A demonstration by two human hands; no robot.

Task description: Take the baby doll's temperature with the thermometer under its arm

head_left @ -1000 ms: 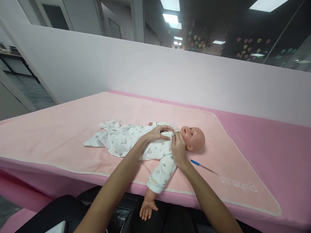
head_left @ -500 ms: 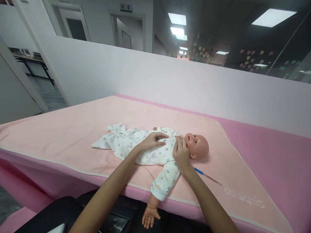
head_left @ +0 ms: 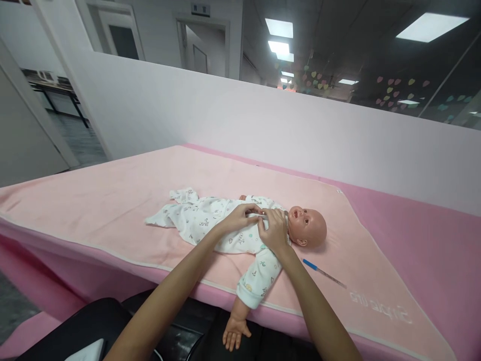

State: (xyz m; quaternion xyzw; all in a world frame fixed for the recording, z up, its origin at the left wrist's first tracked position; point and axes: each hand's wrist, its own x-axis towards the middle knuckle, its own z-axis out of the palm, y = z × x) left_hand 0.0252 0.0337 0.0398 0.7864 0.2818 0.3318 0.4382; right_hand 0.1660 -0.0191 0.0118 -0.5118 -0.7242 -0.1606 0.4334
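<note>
A baby doll (head_left: 310,228) lies on its back, its head to the right. It wears a white patterned romper (head_left: 214,220) with closed feet. My left hand (head_left: 240,218) is at the middle of the chest, thumb and fingers pinching the romper's front edge. Close beside it, my right hand (head_left: 275,230) has its fingers curled on the same front opening, just below the doll's neck. The fingertips of both hands nearly meet, and the bit of cloth between them is mostly hidden. One doll arm (head_left: 237,323) hangs over the table's near edge.
A pink blanket (head_left: 124,185) with a pale border covers the table. A thin stick with a blue handle (head_left: 310,264) lies right of the doll, near my right forearm. Behind stands a low white wall (head_left: 240,120) with glass above. A dark chair (head_left: 101,321) is below the near edge.
My right hand has moved left along the romper's front, from beside the neck towards my left hand. My left hand stays on the chest. The view has shifted slightly.
</note>
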